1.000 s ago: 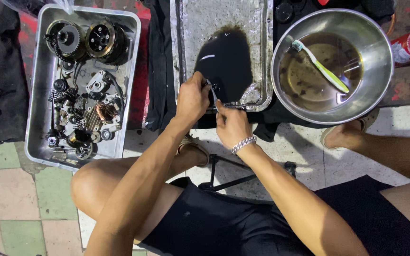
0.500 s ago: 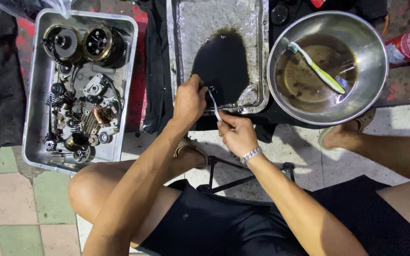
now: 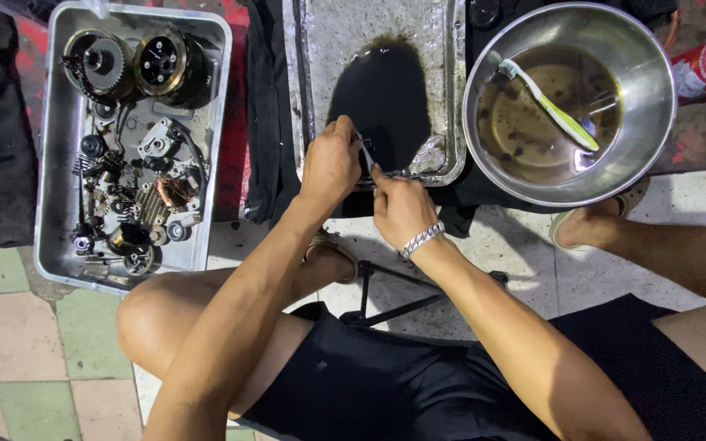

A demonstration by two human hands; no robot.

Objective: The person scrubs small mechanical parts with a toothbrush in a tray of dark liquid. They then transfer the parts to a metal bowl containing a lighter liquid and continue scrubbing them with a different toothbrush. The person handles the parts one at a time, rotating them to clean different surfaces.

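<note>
- Left hand point(image 3: 330, 166): fingers curled shut round a small dark part point(image 3: 366, 153), held over the near edge of the oil pool; the part is mostly hidden by the fingers.
- Right hand point(image 3: 399, 208): closed in a pinch on a thin pale-handled brush point(image 3: 372, 168), whose tip meets the small dark part just beside the left hand; a metal bracelet point(image 3: 421, 240) circles the wrist.
- Flat metal tray point(image 3: 320, 49): lies at centre, far from the person, holding a pool of black oil point(image 3: 386, 90); both hands work at its near rim.
- Steel bowl point(image 3: 647, 57): right of the flat tray, holding brownish liquid and a green-and-white toothbrush point(image 3: 547, 103) lying slantwise in it.
- Deep metal tray point(image 3: 52, 163): well apart on the left, filled with engine parts point(image 3: 136, 163), among them gears, a chain and springs.
- Black cloth point(image 3: 270, 114): lies between the two trays.
- Tiled floor point(image 3: 10, 327): pink and green squares, near left.
</note>
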